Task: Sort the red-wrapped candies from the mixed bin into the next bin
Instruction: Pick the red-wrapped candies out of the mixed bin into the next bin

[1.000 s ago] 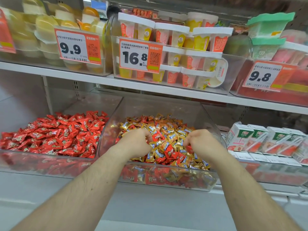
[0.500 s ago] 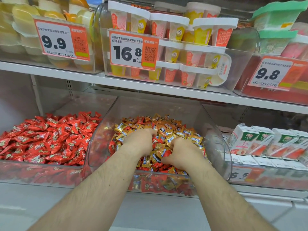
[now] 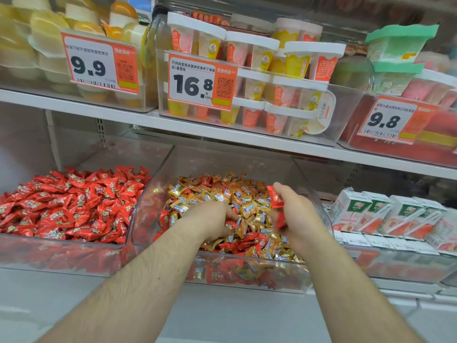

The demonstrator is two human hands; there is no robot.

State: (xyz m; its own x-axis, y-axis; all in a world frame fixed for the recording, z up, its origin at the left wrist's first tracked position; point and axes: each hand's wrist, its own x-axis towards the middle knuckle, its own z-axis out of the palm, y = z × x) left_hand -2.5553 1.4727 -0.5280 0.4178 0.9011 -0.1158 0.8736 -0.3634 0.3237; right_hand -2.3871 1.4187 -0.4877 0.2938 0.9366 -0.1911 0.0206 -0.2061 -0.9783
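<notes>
Red-wrapped candies [image 3: 275,198] sit pinched in your right hand [image 3: 295,219], fingers curled round them just above the heap in the clear mixed bin [image 3: 247,276]. Your left hand [image 3: 210,221] lies knuckles-up on the gold and red pile there, fingertips dug into the wrappers; you cannot tell whether it grips any. Just beside it on the left, touching, stands the next bin [image 3: 61,253], filled with red candies only.

- I count two hands: left [image 3: 212,222], right [image 3: 298,219].
- Two candy bins: mixed [image 3: 247,273], red [image 3: 61,253].
- Three price tags [image 3: 201,82].
- Candies: too many to count.
</notes>
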